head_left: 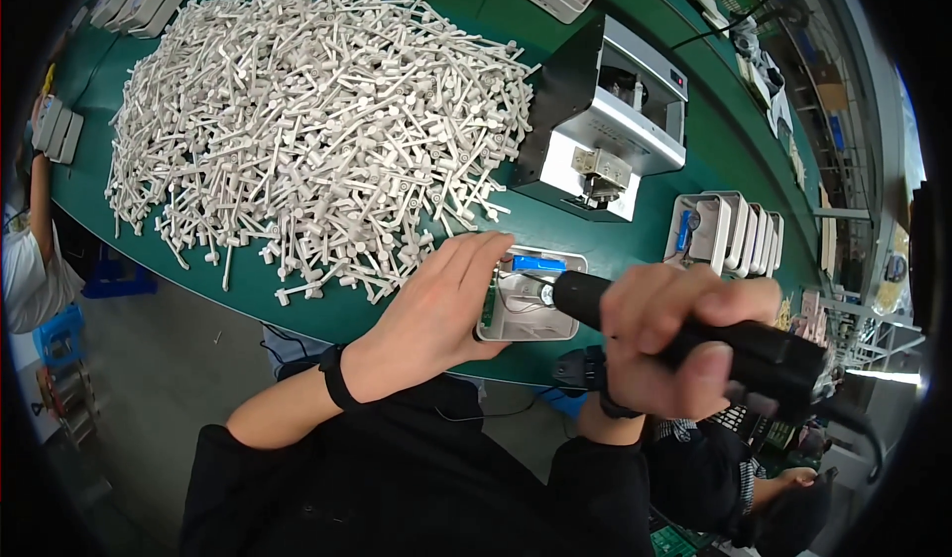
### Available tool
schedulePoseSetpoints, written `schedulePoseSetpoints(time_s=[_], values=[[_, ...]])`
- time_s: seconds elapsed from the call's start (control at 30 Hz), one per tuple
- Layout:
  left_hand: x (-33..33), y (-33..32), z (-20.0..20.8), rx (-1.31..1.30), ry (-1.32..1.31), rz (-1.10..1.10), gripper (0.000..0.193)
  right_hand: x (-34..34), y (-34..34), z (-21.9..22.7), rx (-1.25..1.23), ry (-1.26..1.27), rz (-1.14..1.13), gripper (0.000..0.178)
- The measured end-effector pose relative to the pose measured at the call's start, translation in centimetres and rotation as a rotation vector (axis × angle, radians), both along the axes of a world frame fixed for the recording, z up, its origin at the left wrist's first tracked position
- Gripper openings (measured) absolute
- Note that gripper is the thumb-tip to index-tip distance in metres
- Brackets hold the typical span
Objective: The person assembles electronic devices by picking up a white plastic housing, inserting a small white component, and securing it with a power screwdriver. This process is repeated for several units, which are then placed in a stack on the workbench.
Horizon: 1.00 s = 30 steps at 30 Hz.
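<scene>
Right grip [684, 337] curls around a leftward-pointing black screwdriver [582, 299].

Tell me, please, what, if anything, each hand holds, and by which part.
The right hand holds a black power screwdriver around its body; the left hand holds a pale casing by its left end.

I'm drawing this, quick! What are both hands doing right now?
Left hand: closed around the left end of the white casing, holding it.
Right hand: closed, holding the black handheld tool.
</scene>
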<state>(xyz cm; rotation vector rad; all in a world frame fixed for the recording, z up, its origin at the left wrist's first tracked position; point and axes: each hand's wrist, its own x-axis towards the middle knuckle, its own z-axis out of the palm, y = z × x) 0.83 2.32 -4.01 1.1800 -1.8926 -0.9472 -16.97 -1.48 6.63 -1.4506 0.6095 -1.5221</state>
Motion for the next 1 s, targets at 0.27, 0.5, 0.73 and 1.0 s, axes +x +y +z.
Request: schedulePoseSetpoints(time_s=[0.27, 0.5, 0.73, 1.0], values=[[0.2, -0.4, 0.2, 0.028, 0.022, -0.013, 0.097, 1.2, -0.1, -3.1, 0.017, 0.075, 0.002, 0.035], [0.2, -0.8, 0.3, 0.081, 0.037, -0.025, 0.095, 1.0, -0.6, -3.8, -0.002, 0.084, -0.034, 0.034], [0.4, -0.8, 0.0, 0.061, 0.023, -0.023, 0.095, 1.2, -1.0, -3.5, 0.02, 0.077, -0.029, 0.031], [0.5, -1.1, -0.2, 0.095, -0.009, -0.046, 0.098, 0.7, -1.3, -3.5, 0.029, 0.013, 0.015, 0.038]])
